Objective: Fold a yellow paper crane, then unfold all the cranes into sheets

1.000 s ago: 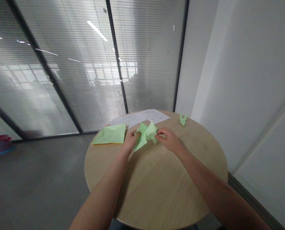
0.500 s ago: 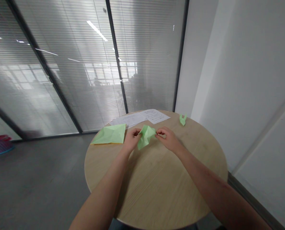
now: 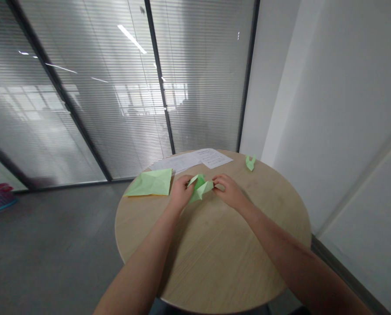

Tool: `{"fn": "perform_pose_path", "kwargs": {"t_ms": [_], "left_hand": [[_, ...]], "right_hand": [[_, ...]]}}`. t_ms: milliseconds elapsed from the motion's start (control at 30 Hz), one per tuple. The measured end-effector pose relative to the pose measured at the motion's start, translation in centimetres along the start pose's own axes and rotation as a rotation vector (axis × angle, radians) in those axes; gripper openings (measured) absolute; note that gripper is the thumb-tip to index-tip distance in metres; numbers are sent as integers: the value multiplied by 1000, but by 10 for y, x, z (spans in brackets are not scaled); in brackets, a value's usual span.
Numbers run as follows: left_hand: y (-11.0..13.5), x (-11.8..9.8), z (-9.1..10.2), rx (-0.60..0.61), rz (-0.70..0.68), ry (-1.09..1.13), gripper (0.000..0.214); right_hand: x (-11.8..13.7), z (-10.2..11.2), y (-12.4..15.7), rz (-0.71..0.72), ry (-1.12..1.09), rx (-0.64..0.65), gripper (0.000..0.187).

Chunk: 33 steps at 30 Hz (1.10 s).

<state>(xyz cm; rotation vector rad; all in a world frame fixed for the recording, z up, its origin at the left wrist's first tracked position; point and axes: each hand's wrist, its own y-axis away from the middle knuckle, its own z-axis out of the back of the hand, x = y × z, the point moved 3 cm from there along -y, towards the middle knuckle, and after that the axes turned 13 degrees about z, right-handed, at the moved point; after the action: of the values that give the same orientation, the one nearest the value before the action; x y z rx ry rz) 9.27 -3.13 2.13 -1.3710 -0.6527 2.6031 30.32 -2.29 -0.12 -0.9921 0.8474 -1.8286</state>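
Between my hands is a light green sheet of origami paper [image 3: 202,189], creased and partly folded in on itself, held above the round table. My left hand [image 3: 181,192] pinches its left side, the thumb in front. At the right corner, the fingertips of my right hand [image 3: 227,189] are closed on the paper. Left of my left hand lies a stack of green paper [image 3: 151,182] with a yellow-orange edge showing underneath. A small folded green paper figure [image 3: 250,162] with two points rests near the far right edge.
The round wooden table [image 3: 228,253] stands close to a white wall [image 3: 353,109]. Printed white sheets [image 3: 211,158] lie along its far edge, before a glass partition with blinds [image 3: 202,109]. A red and blue basket [image 3: 0,197] sits on the floor at far left.
The green paper in my hands has gone from a more open, spread shape to a folded one, its right part brought inward and down. Both hands stay nearly in place.
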Motion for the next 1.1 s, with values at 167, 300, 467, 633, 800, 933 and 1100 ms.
{"fn": "perform_pose_path", "kwargs": {"t_ms": [167,300,467,633,800,933,1100], "left_hand": [[-3,7,2,-77,100,-34,33],[-6,17,3,-134,182,-15,33],[-9,20,5,-127,218,0,32],[-13,27,7,-117,294,81,25],[-18,39,6,-82,328,169,26],[-18,38,7,-49,324,187,28],[-11,20,10,-83,228,95,28]], "right_hand": [[-3,-1,2,-7,27,1,6],[-3,1,1,-19,29,-13,6],[-4,5,-1,-34,0,-17,7],[-8,10,-2,-64,-16,-35,4],[-10,12,-2,-51,-11,-56,4],[-10,13,-2,-62,-35,-77,4],[-24,2,3,-217,-146,-100,10]]}}
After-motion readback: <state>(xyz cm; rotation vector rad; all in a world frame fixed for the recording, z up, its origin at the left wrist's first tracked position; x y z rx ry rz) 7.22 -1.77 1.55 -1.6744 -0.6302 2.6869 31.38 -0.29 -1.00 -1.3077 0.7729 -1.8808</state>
